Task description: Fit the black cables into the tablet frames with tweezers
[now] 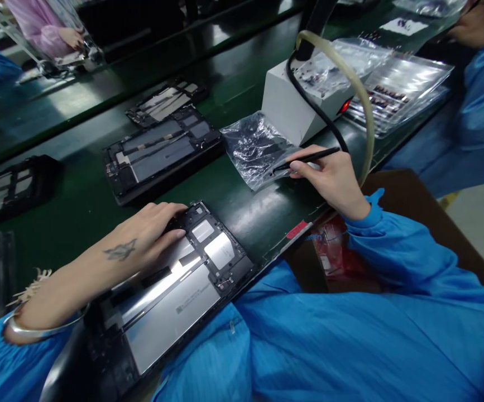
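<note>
Tablet chassis [170,296] is lying open-side up at the near edge of the green bench [78,195], partly overhanging toward the person's lap. Left hand [145,237] is pressing flat on its upper end, fingers spread and extended, not gripping anything, palm down on the frame. Likely pinning the unit so it is not sliding or tipping off the edge.

Long axis is running diagonally: from below the left wrist at the near-left, up toward the far-right just past the left fingertips. Silver battery plate is sitting toward the wrist end, small shields and board area just right of the fingertips.

Right hand [334,181] is pinching a thin black tool [304,160], pen-style grip, thumb and forefinger closed on it. Tool tip is pointing left, away from the palm, reaching onto a clear plastic bag [256,148] lying just beyond the fingertips. Can't tell what the tip is touching inside the bag; contents too small to resolve. The bag's spot near the tool hand looks chosen to keep reach short.

Behind the right hand: white box unit [287,106] with a red lit switch, black cable and a pale hose [361,100] arcing over the wrist.

Beyond the left hand, further out on the bench: second opened chassis [162,153], well apart from the held one, roughly the same diagonal orientation.
</note>
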A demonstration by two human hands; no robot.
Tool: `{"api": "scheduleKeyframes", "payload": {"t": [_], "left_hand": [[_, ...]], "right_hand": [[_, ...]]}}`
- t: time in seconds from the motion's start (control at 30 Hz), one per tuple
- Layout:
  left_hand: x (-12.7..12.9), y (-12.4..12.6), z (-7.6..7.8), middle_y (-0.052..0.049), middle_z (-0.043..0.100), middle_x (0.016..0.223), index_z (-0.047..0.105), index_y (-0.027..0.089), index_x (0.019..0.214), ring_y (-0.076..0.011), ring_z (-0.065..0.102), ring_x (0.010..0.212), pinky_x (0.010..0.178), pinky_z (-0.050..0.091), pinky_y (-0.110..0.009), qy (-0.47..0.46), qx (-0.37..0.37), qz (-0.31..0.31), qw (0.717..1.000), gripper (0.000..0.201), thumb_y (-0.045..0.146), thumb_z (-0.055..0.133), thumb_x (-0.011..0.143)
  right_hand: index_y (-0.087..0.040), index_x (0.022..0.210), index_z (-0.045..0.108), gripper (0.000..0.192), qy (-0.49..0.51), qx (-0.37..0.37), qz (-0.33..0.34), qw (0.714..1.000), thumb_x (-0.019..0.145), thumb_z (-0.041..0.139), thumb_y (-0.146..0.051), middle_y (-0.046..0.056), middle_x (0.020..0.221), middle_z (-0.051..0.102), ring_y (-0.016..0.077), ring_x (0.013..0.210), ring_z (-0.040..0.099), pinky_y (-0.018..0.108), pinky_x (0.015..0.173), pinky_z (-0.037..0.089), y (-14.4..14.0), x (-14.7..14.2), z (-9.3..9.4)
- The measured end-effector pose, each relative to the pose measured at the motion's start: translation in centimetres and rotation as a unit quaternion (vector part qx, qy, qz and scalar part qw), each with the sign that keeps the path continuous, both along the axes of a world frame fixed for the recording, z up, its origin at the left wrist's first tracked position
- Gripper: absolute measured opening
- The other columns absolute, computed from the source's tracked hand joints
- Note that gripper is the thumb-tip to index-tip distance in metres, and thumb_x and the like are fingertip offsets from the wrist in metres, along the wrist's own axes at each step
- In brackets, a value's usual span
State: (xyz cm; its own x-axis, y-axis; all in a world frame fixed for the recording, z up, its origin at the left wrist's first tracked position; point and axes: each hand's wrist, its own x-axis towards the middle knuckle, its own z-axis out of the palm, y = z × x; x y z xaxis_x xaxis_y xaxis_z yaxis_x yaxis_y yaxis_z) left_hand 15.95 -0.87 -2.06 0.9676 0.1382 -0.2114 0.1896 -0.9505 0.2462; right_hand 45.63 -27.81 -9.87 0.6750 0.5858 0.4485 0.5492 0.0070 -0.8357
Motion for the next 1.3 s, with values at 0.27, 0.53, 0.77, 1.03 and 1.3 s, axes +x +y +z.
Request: {"api": "scheduleKeyframes", "payload": {"t": [0.27,0.53,0.77,1.03,1.3], "left_hand": [[0.0,0.6,-0.5,-0.012,0.06,0.143,0.05,0.026,0.149,-0.0338,0.061,0.129,0.11,0.053,-0.051,0.008,-0.019,-0.004,1.0,0.059,0.064,0.04,0.106],[-0.3,2.3,-1.1,-0.005,0.061,0.144,0.047,0.035,0.152,-0.0295,0.065,0.126,0.109,0.056,-0.047,0.02,-0.031,-0.01,0.999,0.057,0.065,0.048,0.103],[-0.2,1.5,-0.6,-0.007,0.062,0.142,0.049,0.032,0.151,-0.0305,0.066,0.123,0.106,0.057,-0.046,0.018,-0.031,0.007,0.999,0.059,0.067,0.045,0.103],[0.1,0.1,0.0,-0.01,0.063,0.136,0.049,0.028,0.148,-0.03,0.066,0.117,0.105,0.056,-0.047,0.011,-0.032,0.014,0.999,0.057,0.065,0.04,0.106],[0.1,-0.2,1.0,-0.004,0.061,0.144,0.047,0.036,0.151,-0.0311,0.066,0.121,0.104,0.057,-0.046,0.043,-0.019,0.025,0.999,0.058,0.068,0.042,0.104]], "right_hand": [[-0.023,0.093,0.077,0.036,0.023,0.029,-0.043,0.998,0.088,0.079,-0.059,0.003,0.098,0.072,0.0194,0.088,0.073,0.031,0.071,0.07,-0.2,-0.5,0.0],[-0.022,0.097,0.078,0.034,0.04,0.021,0.022,0.999,0.09,0.079,-0.055,0.003,0.098,0.073,0.0184,0.084,0.075,0.032,0.074,0.069,-0.5,-0.8,0.3],[-0.024,0.101,0.079,0.029,0.01,-0.005,0.032,0.999,0.092,0.077,-0.052,0.003,0.103,0.074,0.018,0.081,0.074,0.033,0.074,0.068,-0.5,-0.8,0.1],[-0.024,0.092,0.075,0.041,0.052,0.029,-0.049,0.997,0.086,0.079,-0.065,0.004,0.093,0.071,0.0204,0.083,0.073,0.034,0.069,0.07,-0.3,-0.3,-0.4],[-0.026,0.09,0.076,0.043,0.107,0.089,-0.079,0.987,0.079,0.084,-0.066,0.002,0.087,0.068,0.0185,0.078,0.072,0.034,0.068,0.071,-0.2,-0.4,-0.5]]}}
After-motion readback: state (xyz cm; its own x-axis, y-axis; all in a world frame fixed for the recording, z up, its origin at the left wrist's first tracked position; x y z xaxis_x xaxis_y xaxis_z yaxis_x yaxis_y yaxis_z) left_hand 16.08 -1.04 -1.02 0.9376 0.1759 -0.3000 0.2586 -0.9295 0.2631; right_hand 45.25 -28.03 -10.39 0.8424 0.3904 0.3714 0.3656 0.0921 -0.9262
